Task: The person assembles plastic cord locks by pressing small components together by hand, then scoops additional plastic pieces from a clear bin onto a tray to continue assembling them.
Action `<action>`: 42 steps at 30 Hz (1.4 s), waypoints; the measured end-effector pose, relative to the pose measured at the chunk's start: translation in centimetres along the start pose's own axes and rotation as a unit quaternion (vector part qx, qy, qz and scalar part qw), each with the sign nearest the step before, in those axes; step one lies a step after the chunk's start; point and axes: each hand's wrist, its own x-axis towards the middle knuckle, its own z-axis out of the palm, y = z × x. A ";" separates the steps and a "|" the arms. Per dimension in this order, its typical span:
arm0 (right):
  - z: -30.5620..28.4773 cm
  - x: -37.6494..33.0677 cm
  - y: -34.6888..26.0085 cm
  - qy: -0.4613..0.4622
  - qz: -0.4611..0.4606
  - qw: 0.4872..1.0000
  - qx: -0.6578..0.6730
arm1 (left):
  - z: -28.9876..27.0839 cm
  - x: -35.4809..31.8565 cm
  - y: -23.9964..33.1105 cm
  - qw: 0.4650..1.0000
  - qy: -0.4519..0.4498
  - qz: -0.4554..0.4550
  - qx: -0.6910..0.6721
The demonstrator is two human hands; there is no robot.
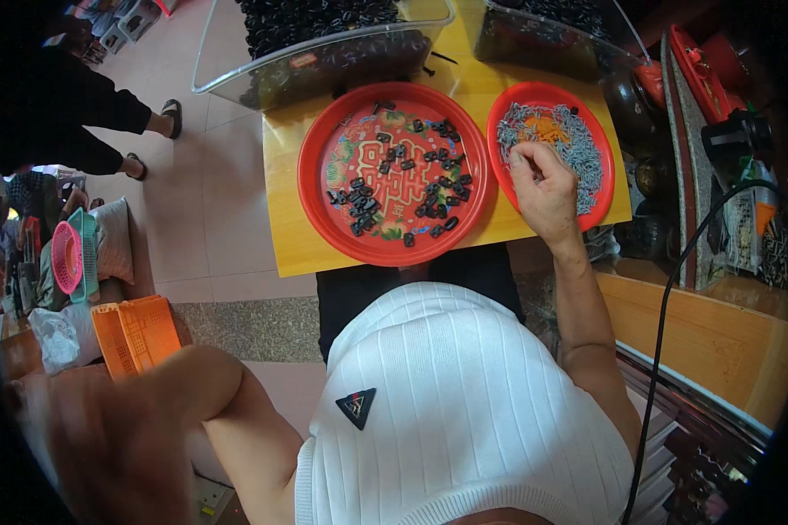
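My right hand [545, 185] is over a small red plate [597, 96] at the right of the table. Its thumb and fingers are pinched together, and whatever lies between them is too small to make out. Heaped on that plate are many small grey screws [585, 153] and a little pile of orange pieces [547, 131]. Beside it stands a larger round red tray [324, 223] with a printed pattern, holding scattered small black plastic parts [359, 208]. My left hand [105, 437] is raised at the lower left, away from the table, its fingers smeared by motion.
Two clear plastic bins, one [350, 74] at the back left and another [556, 52] at the back right, hold black parts. An orange crate [136, 328] stands at left. A black cable [674, 280] hangs at right. Another person's legs [96, 118] show at far left.
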 end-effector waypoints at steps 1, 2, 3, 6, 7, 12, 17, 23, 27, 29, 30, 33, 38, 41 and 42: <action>0.2 0.5 -0.6 -0.015 -0.021 1.000 0.001 | -0.7 -0.9 -0.5 0.971 -0.201 -0.008 0.128; 0.6 0.9 -1.3 -0.021 -0.029 0.999 0.008 | 2.5 -1.4 -0.7 0.983 -0.063 -0.133 -0.106; 0.9 1.3 -1.8 -0.043 -0.022 0.999 0.021 | 6.9 -1.6 -0.8 0.908 0.087 -0.243 -0.331; 1.1 3.1 -2.2 -0.063 -0.001 0.997 0.043 | 14.8 -2.7 -1.4 0.628 0.050 -0.539 -0.559; 1.5 4.1 -2.8 -0.074 -0.002 0.995 0.069 | 16.7 -2.9 -1.9 0.586 0.039 -0.576 -0.568; 4.3 11.3 -6.8 -0.082 -0.140 0.985 0.063 | 26.0 -3.8 -5.8 0.349 0.025 -0.692 -0.632; 10.5 21.0 -8.1 -0.167 -0.134 0.976 0.038 | 34.6 -4.3 -7.5 0.267 -0.065 -0.775 -0.569; 18.9 29.1 -5.5 -0.259 -0.124 0.955 -0.081 | 35.8 -3.6 -8.3 0.179 -0.016 -0.848 -0.498; 23.1 32.9 -4.1 -0.308 -0.028 0.944 -0.119 | 35.6 -3.1 -7.3 0.161 -0.045 -0.841 -0.514; 25.1 33.7 -1.5 -0.284 -0.007 0.948 -0.143 | 39.0 -4.9 -7.8 0.208 -0.100 -0.866 -0.443; 27.1 33.2 -1.6 -0.289 -0.032 0.949 -0.121 | 41.0 -8.2 -8.8 0.280 -0.111 -0.855 -0.423; 27.3 31.3 -0.1 -0.325 0.027 0.933 -0.152 | 38.3 -4.4 -6.8 0.272 -0.122 -0.855 -0.424; 29.7 29.9 -1.5 -0.398 0.064 0.914 0.054 | 39.8 -4.8 -9.0 0.235 -0.157 -0.898 -0.337; 27.6 25.5 -6.2 -0.438 0.203 0.860 0.166 | 40.0 -6.2 -9.3 0.248 -0.119 -0.890 -0.363; 28.0 26.0 -5.4 -0.436 0.231 0.850 0.187 | 39.9 -5.4 -8.9 0.252 -0.121 -0.887 -0.367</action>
